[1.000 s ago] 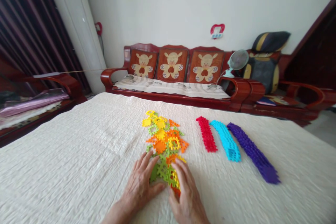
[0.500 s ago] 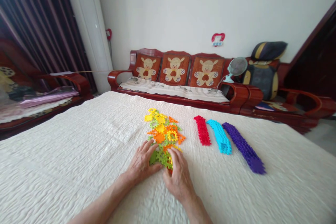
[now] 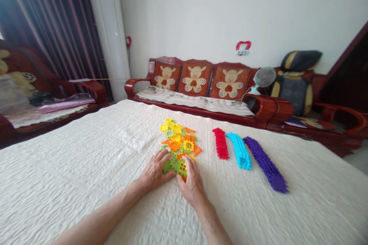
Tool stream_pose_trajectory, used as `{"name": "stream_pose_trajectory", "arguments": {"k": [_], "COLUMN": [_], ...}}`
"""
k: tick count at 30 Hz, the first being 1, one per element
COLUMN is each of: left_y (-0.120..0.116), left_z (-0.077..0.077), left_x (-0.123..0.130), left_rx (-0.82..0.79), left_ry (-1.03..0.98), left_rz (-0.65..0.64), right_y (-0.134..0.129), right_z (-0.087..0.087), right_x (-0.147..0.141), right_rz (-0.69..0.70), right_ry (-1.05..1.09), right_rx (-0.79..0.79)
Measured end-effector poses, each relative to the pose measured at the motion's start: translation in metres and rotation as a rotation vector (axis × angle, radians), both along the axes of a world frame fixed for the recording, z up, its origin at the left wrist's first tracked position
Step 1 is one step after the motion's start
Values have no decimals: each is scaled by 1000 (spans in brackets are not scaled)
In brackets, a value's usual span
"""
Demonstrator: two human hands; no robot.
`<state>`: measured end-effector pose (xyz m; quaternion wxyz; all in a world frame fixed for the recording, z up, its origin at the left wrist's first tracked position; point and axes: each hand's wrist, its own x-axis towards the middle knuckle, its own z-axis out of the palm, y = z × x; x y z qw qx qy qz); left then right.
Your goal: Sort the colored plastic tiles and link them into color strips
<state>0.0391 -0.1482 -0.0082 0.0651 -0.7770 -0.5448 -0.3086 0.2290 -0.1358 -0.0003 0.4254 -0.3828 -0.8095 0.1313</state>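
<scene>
A loose pile of yellow, orange and green interlocking plastic pieces (image 3: 176,138) lies on the white quilted cover (image 3: 94,153). At its near end, my left hand (image 3: 155,169) curls around the left side of a green piece (image 3: 166,166), thumb stretched toward the right hand. My right hand (image 3: 192,180) has its fingers and thumb bent around the right side of a green lattice piece (image 3: 180,167), with orange showing below it. The undersides of these pieces and some fingertips are hidden.
To the right lie a red row (image 3: 220,144), a light blue row (image 3: 240,151) and a purple row (image 3: 266,164) of joined pieces. Beyond the cover's far edge stands a wooden sofa (image 3: 198,106) with bear cushions; a small fan (image 3: 264,77) stands by its right arm.
My view has turned slightly to the left and shifted a little. Both hands stay at the near end of the pile, their fingers moving slightly around the green pieces. The coloured rows lie unchanged.
</scene>
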Motion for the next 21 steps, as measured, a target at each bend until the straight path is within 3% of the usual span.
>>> {"name": "stream_pose_trajectory", "arguments": {"k": [3, 7, 13, 21], "left_y": [1, 1, -3, -11], "left_z": [-1, -2, 1, 4], "left_x": [0, 0, 0, -1], "left_rx": [19, 19, 29, -7], "left_ry": [-20, -30, -57, -86], "left_rz": [22, 35, 9, -13], "right_y": [1, 1, 9, 9], "right_z": [4, 9, 1, 2], "right_x": [2, 10, 16, 8], "right_rz": [36, -21, 106, 158], "right_ry": [-3, -88, -67, -5], "right_rx": [-6, -6, -37, -55]}}
